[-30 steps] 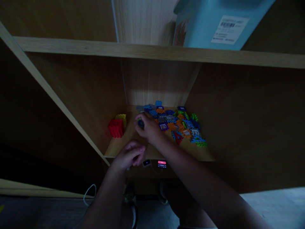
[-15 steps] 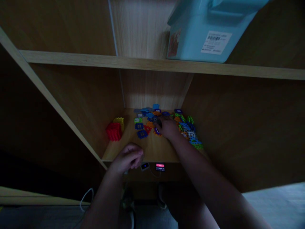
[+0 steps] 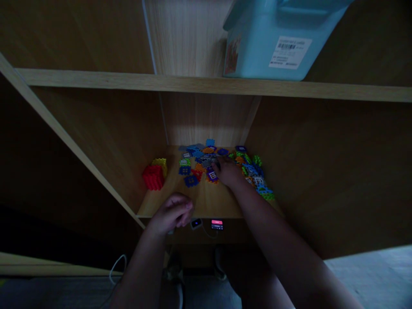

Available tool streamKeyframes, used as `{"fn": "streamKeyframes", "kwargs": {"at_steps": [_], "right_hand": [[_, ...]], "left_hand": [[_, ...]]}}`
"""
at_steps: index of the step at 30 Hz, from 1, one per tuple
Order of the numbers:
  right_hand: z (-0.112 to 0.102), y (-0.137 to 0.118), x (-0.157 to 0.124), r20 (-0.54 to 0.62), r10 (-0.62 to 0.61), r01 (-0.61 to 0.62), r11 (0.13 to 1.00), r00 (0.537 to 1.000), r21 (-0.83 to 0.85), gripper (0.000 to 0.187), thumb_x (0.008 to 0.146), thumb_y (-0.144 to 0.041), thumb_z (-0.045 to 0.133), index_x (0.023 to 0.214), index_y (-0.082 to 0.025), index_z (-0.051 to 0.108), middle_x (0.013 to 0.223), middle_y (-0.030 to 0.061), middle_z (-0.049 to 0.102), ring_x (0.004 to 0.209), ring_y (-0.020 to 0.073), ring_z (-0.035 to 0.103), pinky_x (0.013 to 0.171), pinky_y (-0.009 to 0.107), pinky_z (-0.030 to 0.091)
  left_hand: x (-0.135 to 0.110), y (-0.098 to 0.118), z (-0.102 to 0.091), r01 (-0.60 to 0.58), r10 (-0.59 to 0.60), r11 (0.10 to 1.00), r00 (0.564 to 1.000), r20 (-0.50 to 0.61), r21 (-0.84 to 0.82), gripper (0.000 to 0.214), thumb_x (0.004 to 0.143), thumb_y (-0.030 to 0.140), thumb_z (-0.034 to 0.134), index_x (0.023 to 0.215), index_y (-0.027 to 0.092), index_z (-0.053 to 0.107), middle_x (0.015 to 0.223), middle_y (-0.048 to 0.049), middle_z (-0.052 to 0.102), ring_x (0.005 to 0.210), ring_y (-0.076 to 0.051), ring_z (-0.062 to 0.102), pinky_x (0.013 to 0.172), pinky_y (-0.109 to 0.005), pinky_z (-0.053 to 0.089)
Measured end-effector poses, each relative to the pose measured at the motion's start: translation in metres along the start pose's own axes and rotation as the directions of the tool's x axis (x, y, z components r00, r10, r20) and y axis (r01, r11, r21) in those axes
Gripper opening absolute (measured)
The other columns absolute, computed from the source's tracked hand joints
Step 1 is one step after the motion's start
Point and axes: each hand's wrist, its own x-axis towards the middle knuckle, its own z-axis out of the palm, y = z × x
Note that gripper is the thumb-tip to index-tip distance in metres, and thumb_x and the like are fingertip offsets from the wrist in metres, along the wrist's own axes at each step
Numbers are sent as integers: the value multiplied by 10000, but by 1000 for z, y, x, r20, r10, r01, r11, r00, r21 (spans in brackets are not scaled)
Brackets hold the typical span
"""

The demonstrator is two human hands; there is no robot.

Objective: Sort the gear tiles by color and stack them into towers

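My right hand [image 3: 227, 171] reaches into the lower shelf compartment, palm down over flat plastic building pieces. Its thumb and fingers are apart, touching dark pieces there; its fingertips are partly lost in shadow. Just below them lies a purple window-patterned piece [image 3: 212, 174]. To the left are dark blue pieces [image 3: 191, 180], a red piece [image 3: 197, 174] and a green piece [image 3: 185, 162]. My left hand [image 3: 177, 210] hovers before the shelf's front edge, curled in a fist, with no piece sticking out of it.
A stack of red pieces [image 3: 153, 177] with yellow pieces [image 3: 160, 165] behind stands at the left wall. Mixed pieces [image 3: 257, 180] are heaped along the right. A light blue bin [image 3: 257, 51] sits on the upper shelf [image 3: 128, 80]. Below is a lit phone [image 3: 216, 224].
My right hand has shifted slightly right and its fingers have spread, baring more of the purple window piece. My left hand stays in place. The view has tilted a little.
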Motion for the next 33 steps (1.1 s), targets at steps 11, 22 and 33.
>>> {"fn": "streamKeyframes", "kwargs": {"at_steps": [11, 22, 33], "right_hand": [[-3, -1, -2, -62, -93, 95, 995, 994, 35, 611, 1106, -593, 372, 1509, -201, 613, 1586, 150, 570, 1493, 297, 479, 1256, 445, 320], [-4, 14, 8, -116, 413, -422, 904, 903, -68, 701, 1063, -573, 440, 1420, 12, 585, 1488, 355, 555, 1348, 442, 571, 1082, 537, 462], [-4, 9, 9, -121, 175, -183, 982, 977, -53, 643, 1111, -549, 340, 1425, -55, 604, 1458, 271, 628, 1353, 346, 584, 1160, 443, 414]], "left_hand": [[2, 2, 2, 18, -18, 1000, 1000, -10, 1, 563, 1021, 470, 653, 547, 181, 557, 414, 40, 390, 408, -107, 386, 485, -278, 296], [2, 4, 4, 39, -37, 998, 998, -47, 43, 578, 997, 505, 674, 533, 183, 548, 417, 32, 401, 424, -116, 401, 490, -283, 292], [2, 4, 4, 49, -45, 997, 997, -65, 58, 577, 986, 512, 685, 534, 182, 544, 434, 27, 410, 440, -114, 402, 497, -275, 294]]}}
